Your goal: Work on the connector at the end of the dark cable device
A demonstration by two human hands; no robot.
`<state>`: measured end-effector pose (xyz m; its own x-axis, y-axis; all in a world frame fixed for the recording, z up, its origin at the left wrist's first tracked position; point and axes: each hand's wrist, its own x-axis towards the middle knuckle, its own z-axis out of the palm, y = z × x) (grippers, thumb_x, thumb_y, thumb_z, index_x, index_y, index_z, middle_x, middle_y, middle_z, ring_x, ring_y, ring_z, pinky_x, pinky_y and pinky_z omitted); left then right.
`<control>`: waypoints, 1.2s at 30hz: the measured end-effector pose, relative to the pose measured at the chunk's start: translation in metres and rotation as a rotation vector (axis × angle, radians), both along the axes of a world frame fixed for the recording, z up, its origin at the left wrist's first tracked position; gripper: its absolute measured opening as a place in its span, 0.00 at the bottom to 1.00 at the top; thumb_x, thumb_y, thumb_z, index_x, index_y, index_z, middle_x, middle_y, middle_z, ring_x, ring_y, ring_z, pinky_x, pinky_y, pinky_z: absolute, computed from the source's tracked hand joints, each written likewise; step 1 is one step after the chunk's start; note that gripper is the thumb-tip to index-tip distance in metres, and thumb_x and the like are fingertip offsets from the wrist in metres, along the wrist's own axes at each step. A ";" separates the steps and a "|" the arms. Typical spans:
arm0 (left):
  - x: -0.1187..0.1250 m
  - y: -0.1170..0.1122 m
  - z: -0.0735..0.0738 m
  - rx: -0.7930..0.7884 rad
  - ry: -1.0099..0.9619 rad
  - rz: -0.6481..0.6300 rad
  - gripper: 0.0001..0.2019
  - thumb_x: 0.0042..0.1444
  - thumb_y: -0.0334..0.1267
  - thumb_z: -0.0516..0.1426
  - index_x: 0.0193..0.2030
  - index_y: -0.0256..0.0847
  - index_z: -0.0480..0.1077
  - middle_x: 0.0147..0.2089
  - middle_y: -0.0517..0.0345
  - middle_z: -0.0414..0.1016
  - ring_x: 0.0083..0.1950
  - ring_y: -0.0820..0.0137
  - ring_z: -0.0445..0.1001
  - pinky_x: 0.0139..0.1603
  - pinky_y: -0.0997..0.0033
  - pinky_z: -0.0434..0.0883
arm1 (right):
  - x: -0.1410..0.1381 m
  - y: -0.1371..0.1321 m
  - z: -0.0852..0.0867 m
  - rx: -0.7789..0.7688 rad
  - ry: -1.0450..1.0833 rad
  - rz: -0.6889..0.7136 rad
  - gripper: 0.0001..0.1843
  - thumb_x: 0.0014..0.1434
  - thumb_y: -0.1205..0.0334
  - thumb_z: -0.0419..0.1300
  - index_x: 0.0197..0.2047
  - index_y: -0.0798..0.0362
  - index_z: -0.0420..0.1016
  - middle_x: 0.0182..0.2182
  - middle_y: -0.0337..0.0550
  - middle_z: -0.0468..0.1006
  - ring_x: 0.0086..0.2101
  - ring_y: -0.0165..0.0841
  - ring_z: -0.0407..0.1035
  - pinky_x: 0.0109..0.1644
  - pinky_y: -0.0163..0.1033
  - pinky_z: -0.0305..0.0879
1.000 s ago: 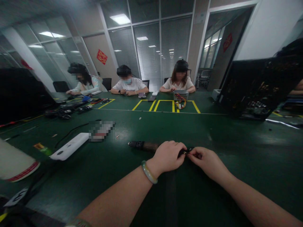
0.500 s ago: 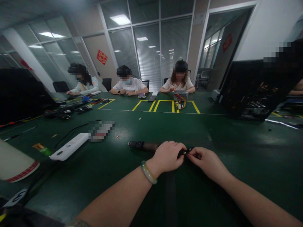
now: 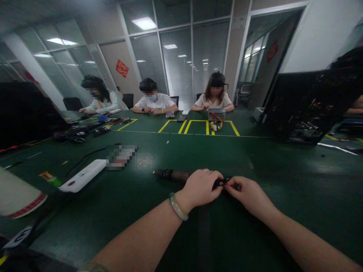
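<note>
A dark electric screwdriver (image 3: 180, 176) lies lengthwise on the green table, its metal tip (image 3: 154, 172) pointing left. My left hand (image 3: 202, 187), with a bangle (image 3: 178, 207) at the wrist, is wrapped over the tool's rear part and hides much of it. At the right end, a small brass-coloured bit (image 3: 221, 183) shows between my two hands. My right hand (image 3: 244, 190) pinches that end with thumb and fingertips. What exactly its fingers hold is small, dark and mostly covered.
To the left lie a white power strip (image 3: 83, 175), a phone-like slab (image 3: 122, 156), a small green bottle (image 3: 51, 179) and a paper cup (image 3: 21, 194). A black computer case (image 3: 300, 109) stands at right. Across the table (image 3: 198, 151), several people sit, one behind a metal box with coloured wires (image 3: 217, 115).
Both hands stay at the same spot on the tool. Only a slight shift shows at the fingertips around its right end.
</note>
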<state>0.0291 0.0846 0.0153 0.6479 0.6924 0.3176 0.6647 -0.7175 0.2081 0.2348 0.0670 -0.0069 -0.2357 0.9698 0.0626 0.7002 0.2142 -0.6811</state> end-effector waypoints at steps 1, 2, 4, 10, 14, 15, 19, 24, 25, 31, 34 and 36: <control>0.000 0.000 0.000 0.005 -0.002 0.005 0.11 0.60 0.41 0.56 0.49 0.43 0.66 0.43 0.58 0.73 0.46 0.64 0.71 0.48 0.62 0.67 | 0.000 0.000 0.000 0.005 0.001 0.000 0.08 0.60 0.55 0.58 0.36 0.47 0.78 0.33 0.37 0.80 0.32 0.35 0.73 0.35 0.37 0.63; 0.000 0.000 0.000 0.007 -0.001 0.008 0.11 0.60 0.40 0.56 0.49 0.43 0.66 0.43 0.58 0.73 0.46 0.64 0.71 0.48 0.63 0.67 | 0.000 0.000 0.000 0.009 0.003 0.000 0.08 0.60 0.55 0.58 0.35 0.47 0.78 0.32 0.37 0.80 0.32 0.35 0.72 0.35 0.37 0.63; 0.000 0.000 0.000 0.004 0.005 0.006 0.10 0.60 0.37 0.56 0.49 0.43 0.66 0.43 0.59 0.73 0.46 0.65 0.71 0.48 0.63 0.67 | -0.001 0.000 0.001 0.008 0.005 0.003 0.09 0.60 0.55 0.58 0.35 0.47 0.78 0.32 0.37 0.80 0.32 0.35 0.72 0.35 0.37 0.63; -0.001 -0.001 0.000 0.002 -0.005 0.005 0.11 0.59 0.37 0.57 0.49 0.43 0.66 0.43 0.59 0.73 0.46 0.65 0.71 0.48 0.63 0.67 | 0.000 -0.001 0.001 -0.004 0.010 0.003 0.08 0.61 0.56 0.58 0.36 0.47 0.78 0.33 0.37 0.80 0.33 0.36 0.73 0.36 0.37 0.64; 0.000 0.000 -0.001 -0.009 0.014 0.005 0.11 0.61 0.39 0.56 0.49 0.43 0.66 0.44 0.57 0.73 0.46 0.65 0.71 0.48 0.63 0.68 | 0.001 0.001 -0.001 -0.002 0.010 0.007 0.08 0.60 0.56 0.58 0.36 0.46 0.78 0.34 0.37 0.80 0.33 0.35 0.73 0.36 0.37 0.64; 0.000 0.000 -0.001 -0.010 0.014 0.005 0.10 0.61 0.38 0.55 0.49 0.43 0.66 0.44 0.57 0.73 0.46 0.65 0.71 0.48 0.63 0.68 | 0.001 0.001 -0.001 0.001 0.008 0.005 0.08 0.60 0.56 0.58 0.36 0.46 0.78 0.34 0.37 0.80 0.33 0.35 0.73 0.35 0.37 0.64; 0.000 0.000 0.000 -0.017 0.010 -0.004 0.10 0.61 0.35 0.55 0.49 0.43 0.66 0.45 0.57 0.73 0.46 0.65 0.71 0.49 0.62 0.67 | 0.002 0.000 -0.001 0.006 -0.006 0.001 0.08 0.60 0.56 0.59 0.36 0.46 0.78 0.34 0.36 0.80 0.33 0.35 0.73 0.35 0.37 0.64; 0.000 0.000 0.002 -0.013 0.020 -0.010 0.10 0.60 0.37 0.56 0.49 0.43 0.67 0.44 0.58 0.73 0.47 0.65 0.71 0.48 0.63 0.68 | 0.001 0.000 0.001 0.005 -0.016 -0.006 0.08 0.60 0.55 0.59 0.36 0.46 0.78 0.33 0.36 0.80 0.31 0.34 0.73 0.34 0.36 0.63; 0.000 0.000 0.002 -0.013 0.018 -0.011 0.11 0.60 0.38 0.56 0.49 0.43 0.67 0.45 0.58 0.73 0.47 0.65 0.71 0.48 0.63 0.68 | 0.000 0.000 0.001 0.005 -0.013 -0.008 0.08 0.60 0.55 0.59 0.35 0.46 0.78 0.33 0.36 0.80 0.32 0.35 0.73 0.34 0.36 0.63; 0.000 0.000 0.000 0.008 0.013 -0.006 0.10 0.60 0.36 0.56 0.48 0.43 0.68 0.44 0.57 0.74 0.46 0.64 0.71 0.49 0.62 0.67 | -0.001 -0.001 0.003 -0.003 0.011 -0.003 0.08 0.60 0.56 0.58 0.35 0.47 0.78 0.33 0.37 0.80 0.32 0.35 0.73 0.34 0.36 0.63; 0.000 0.001 -0.001 0.007 0.003 -0.008 0.10 0.60 0.36 0.55 0.48 0.43 0.68 0.44 0.57 0.74 0.46 0.64 0.71 0.48 0.62 0.67 | -0.001 -0.002 0.004 0.001 0.011 0.001 0.08 0.60 0.56 0.58 0.35 0.47 0.78 0.33 0.37 0.80 0.32 0.35 0.73 0.34 0.36 0.63; 0.001 0.001 -0.002 0.004 -0.007 -0.008 0.10 0.60 0.38 0.56 0.48 0.43 0.68 0.44 0.57 0.74 0.46 0.64 0.71 0.48 0.61 0.67 | -0.002 -0.003 0.005 0.000 0.009 -0.002 0.08 0.60 0.56 0.58 0.35 0.47 0.78 0.33 0.37 0.80 0.32 0.35 0.73 0.34 0.36 0.63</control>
<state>0.0297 0.0855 0.0132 0.6511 0.6860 0.3249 0.6575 -0.7236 0.2101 0.2333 0.0643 -0.0019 -0.2328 0.9704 0.0647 0.6948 0.2125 -0.6871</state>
